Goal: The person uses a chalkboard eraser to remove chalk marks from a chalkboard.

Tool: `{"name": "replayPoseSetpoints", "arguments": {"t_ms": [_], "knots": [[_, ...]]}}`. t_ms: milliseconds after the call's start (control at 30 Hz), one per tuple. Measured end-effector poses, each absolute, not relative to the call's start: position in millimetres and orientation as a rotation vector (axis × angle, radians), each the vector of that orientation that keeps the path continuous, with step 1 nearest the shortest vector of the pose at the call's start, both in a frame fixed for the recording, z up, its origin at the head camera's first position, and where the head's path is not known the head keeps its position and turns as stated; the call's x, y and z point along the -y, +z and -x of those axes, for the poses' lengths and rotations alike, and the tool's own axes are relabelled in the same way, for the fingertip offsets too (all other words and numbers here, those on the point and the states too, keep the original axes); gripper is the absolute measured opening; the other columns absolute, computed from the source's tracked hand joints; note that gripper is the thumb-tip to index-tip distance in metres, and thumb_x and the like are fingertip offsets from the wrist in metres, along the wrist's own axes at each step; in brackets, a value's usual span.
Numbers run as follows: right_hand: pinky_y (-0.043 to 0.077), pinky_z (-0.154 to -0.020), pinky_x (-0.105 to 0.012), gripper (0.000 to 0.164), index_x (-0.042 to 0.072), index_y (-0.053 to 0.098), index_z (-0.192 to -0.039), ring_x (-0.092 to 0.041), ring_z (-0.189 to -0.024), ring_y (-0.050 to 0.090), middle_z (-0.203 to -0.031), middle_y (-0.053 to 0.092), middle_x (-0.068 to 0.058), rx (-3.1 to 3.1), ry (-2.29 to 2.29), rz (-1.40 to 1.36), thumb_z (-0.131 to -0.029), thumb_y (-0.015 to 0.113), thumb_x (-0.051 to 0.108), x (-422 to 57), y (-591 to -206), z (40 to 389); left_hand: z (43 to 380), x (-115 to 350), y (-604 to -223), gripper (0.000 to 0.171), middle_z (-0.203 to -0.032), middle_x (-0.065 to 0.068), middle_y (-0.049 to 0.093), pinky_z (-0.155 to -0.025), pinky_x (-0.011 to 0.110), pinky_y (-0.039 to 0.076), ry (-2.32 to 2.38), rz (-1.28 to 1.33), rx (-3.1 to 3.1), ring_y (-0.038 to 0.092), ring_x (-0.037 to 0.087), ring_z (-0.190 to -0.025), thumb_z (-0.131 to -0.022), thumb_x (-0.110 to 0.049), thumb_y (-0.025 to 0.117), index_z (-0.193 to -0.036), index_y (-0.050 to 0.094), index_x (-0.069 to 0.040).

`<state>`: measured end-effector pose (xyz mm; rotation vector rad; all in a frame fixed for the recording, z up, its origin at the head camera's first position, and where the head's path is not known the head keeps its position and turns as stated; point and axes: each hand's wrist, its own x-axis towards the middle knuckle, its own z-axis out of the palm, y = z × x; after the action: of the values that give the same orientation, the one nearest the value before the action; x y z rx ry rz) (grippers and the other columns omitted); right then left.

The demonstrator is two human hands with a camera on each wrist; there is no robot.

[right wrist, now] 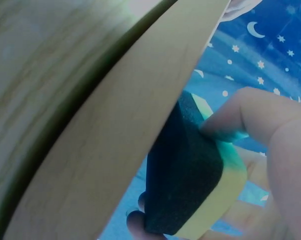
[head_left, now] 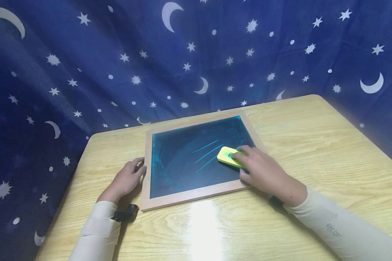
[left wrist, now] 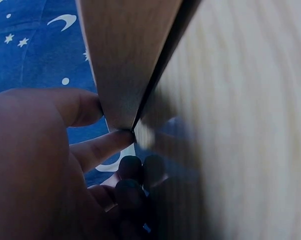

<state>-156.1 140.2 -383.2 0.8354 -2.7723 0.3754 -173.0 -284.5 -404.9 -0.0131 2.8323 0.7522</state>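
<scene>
A small chalkboard point(head_left: 179, 163) in a light wooden frame point(head_left: 192, 194) lies on the table. Three thin blue-green chalk lines point(head_left: 209, 152) run slantwise near its middle. My right hand point(head_left: 264, 170) grips a yellow eraser point(head_left: 227, 154) over the board's right part, thumb at the near side and fingers over the top. In the right wrist view, the eraser point(right wrist: 185, 170) shows a dark felt layer under its yellow back. My left hand point(head_left: 125, 179) rests at the frame's left edge; in the left wrist view, its thumb and a finger point(left wrist: 98, 150) touch the frame's side point(left wrist: 125, 55).
The wooden table point(head_left: 313, 145) stretches around the board. Behind and on both sides hangs a blue curtain point(head_left: 183, 47) with white moons and stars. A dark wrist camera point(head_left: 127, 214) sits on a band by the left sleeve.
</scene>
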Motion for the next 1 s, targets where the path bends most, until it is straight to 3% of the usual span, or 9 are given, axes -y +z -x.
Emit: {"name": "replayPoseSetpoints", "arguments": {"t_ms": [300,667,1000], "knots": [[0.057,-0.084,-0.052,0.041,0.006,0.066,-0.125,-0.040,-0.108,0.064,-0.128,0.061,-0.022,2.773,0.373,-0.775,-0.083,0.065,0.007,-147.6,-384.2,163.3,173.2,282.9,-404.3,0.059,-0.147,0.029,0.043,-0.107,0.064,0.039,0.746,0.021,-2.832,0.047,0.047,-0.133,-0.108,-0.040,0.036,-0.155,0.033,-0.004],[0.055,-0.089,-0.056,0.047,0.004,0.060,-0.136,-0.044,-0.113,0.060,-0.133,0.056,-0.028,2.824,0.336,-0.704,-0.091,0.072,0.016,-152.7,-385.5,168.0,173.6,284.8,-405.6,0.060,-0.145,0.028,0.044,-0.107,0.064,0.040,0.742,0.015,-2.836,0.048,0.046,-0.131,-0.108,-0.042,0.035,-0.155,0.033,-0.005],[0.052,-0.096,-0.057,0.048,0.005,0.059,-0.138,-0.045,-0.123,0.055,-0.138,0.053,-0.030,2.857,0.393,-0.664,-0.091,0.064,0.013,-151.0,-387.7,168.1,173.5,284.2,-406.0,0.061,-0.140,0.027,0.047,-0.103,0.062,0.043,0.725,0.021,-2.842,0.051,0.044,-0.126,-0.107,-0.043,0.035,-0.155,0.033,-0.005]]}}
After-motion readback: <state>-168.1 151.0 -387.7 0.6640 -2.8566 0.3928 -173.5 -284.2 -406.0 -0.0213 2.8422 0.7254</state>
